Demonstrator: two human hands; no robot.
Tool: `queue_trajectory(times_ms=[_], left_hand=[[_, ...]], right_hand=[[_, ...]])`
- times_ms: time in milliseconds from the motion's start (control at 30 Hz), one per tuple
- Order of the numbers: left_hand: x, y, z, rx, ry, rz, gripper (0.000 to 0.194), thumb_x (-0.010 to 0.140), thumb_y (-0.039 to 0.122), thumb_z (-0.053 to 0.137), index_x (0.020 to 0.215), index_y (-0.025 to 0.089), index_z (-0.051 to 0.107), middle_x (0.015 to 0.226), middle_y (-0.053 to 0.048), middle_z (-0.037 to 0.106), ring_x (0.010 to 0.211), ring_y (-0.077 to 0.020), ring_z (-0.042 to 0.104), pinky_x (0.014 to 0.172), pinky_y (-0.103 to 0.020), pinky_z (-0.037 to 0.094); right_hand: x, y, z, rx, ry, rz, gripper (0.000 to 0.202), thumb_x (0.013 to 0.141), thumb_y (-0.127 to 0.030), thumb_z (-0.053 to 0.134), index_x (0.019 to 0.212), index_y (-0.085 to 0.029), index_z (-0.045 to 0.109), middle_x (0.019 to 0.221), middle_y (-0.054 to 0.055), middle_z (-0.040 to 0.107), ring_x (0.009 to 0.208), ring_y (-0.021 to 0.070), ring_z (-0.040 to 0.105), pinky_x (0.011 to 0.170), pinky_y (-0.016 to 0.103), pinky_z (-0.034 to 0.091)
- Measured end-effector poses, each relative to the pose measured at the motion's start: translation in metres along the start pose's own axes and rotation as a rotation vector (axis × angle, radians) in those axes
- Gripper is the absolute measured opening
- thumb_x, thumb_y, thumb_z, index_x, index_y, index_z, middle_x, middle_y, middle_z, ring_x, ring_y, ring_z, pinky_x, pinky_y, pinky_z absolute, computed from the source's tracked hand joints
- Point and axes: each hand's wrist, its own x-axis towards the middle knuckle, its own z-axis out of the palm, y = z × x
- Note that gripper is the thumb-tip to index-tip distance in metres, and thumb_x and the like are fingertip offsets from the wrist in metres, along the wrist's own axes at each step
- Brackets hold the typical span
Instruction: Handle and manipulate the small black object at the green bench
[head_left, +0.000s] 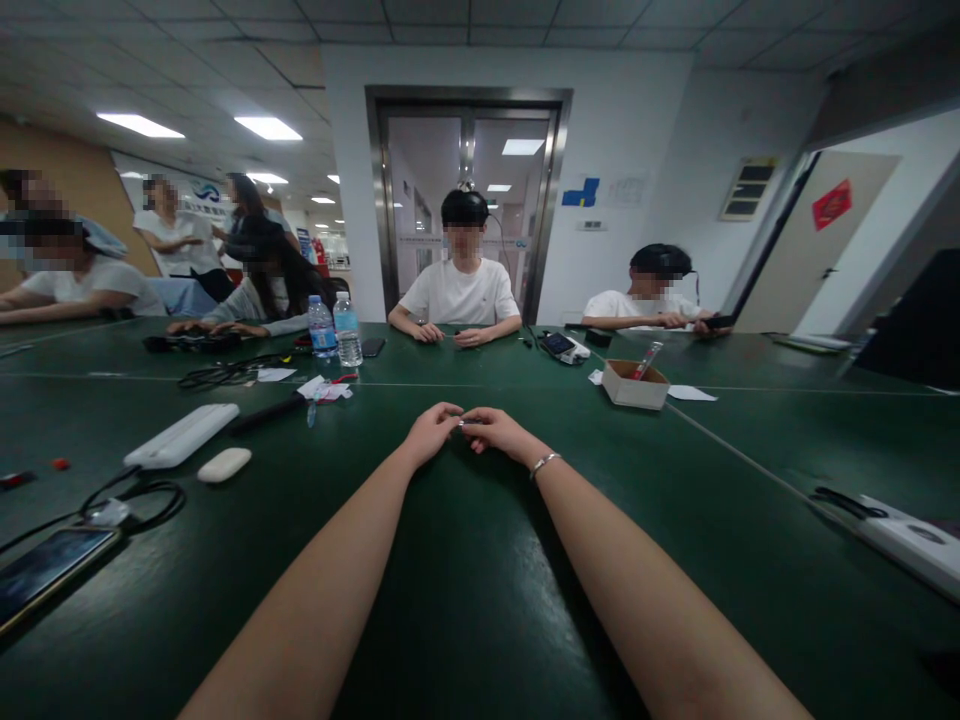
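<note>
Beyond the hands [501, 432], bottles [349, 337] stand left and a box [632, 391] right.

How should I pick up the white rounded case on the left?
Probably pinched across its long edges, with the left hand coming from above, on its right side: the white rounded case lies flat, longer than it is wide, and a long white device lies close on its far left.

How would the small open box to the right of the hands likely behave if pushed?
The box looks like thin card, so it would probably be light and slide easily over the smooth-looking table. Its low, flat-sided shape suggests little chance of rolling or tipping. The slim item slanting up out of it might shift, though.
</note>
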Motion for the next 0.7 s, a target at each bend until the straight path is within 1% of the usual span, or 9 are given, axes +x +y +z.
queue_trajectory(times_ms=[167,300,367,500,600,667,700], left_hand=[[-0.0013,0.0004,0.0003,0.008,-0.042,0.011,0.030,0.079,0.035,0.047,0.098,0.015,0.059,0.059,0.002,0.050,0.056,-0.0106,0.048,0.054,-0.022,0.036],[-0.0028,0.0021,-0.0006,0.025,-0.038,0.017,0.032,0.080,0.037,0.045,0.099,0.016,0.059,0.055,0.003,0.047,0.052,-0.0101,0.045,0.052,-0.022,0.034],[-0.0034,0.0040,-0.0016,0.039,-0.019,0.017,0.033,0.080,0.039,0.045,0.098,0.016,0.060,0.055,0.003,0.048,0.051,-0.0102,0.045,0.051,-0.022,0.034],[-0.0036,0.0080,-0.0025,-0.004,-0.001,-0.005,0.038,0.080,0.045,0.043,0.095,0.015,0.061,0.055,0.002,0.049,0.051,-0.0105,0.045,0.050,-0.022,0.034],[-0.0024,0.0083,-0.0020,-0.069,-0.023,-0.035,0.033,0.079,0.038,0.044,0.096,0.015,0.060,0.059,0.002,0.052,0.051,-0.0100,0.046,0.050,-0.021,0.035],[-0.0017,0.0071,-0.0015,-0.058,-0.033,-0.039,0.030,0.078,0.033,0.044,0.096,0.015,0.059,0.057,0.002,0.052,0.051,-0.0098,0.047,0.051,-0.021,0.036],[-0.0016,0.0064,-0.0014,-0.043,-0.040,-0.033,0.030,0.079,0.033,0.044,0.096,0.015,0.059,0.055,0.002,0.051,0.050,-0.0099,0.047,0.050,-0.021,0.035]], right_hand=[[-0.0040,-0.0025,-0.0012,0.162,0.006,0.019,0.016,0.081,-0.001,0.052,0.095,-0.010,0.055,0.068,0.003,0.063,0.051,0.0082,0.060,0.050,0.017,0.054],[-0.0060,-0.0042,-0.0020,0.258,0.032,0.035,0.020,0.080,0.002,0.051,0.094,-0.011,0.054,0.066,0.003,0.063,0.053,0.0108,0.063,0.054,0.021,0.056],[-0.0062,-0.0049,-0.0022,0.265,0.040,0.037,0.019,0.080,0.001,0.053,0.094,-0.011,0.054,0.066,0.003,0.062,0.052,0.0110,0.062,0.053,0.020,0.056],[-0.0060,-0.0055,-0.0025,0.240,0.034,0.033,0.013,0.083,-0.004,0.055,0.093,-0.010,0.056,0.067,0.004,0.063,0.044,0.0072,0.056,0.042,0.015,0.050],[-0.0066,-0.0058,-0.0024,0.253,0.032,0.029,0.013,0.083,-0.004,0.056,0.094,-0.010,0.055,0.069,0.004,0.063,0.045,0.0065,0.056,0.043,0.014,0.050],[-0.0072,-0.0060,-0.0023,0.252,0.034,0.029,0.014,0.082,-0.003,0.056,0.094,-0.010,0.055,0.066,0.003,0.062,0.045,0.0066,0.056,0.044,0.014,0.050],[-0.0075,-0.0061,-0.0023,0.251,0.035,0.027,0.015,0.082,-0.002,0.056,0.094,-0.010,0.054,0.065,0.002,0.061,0.045,0.0066,0.056,0.044,0.014,0.050]])
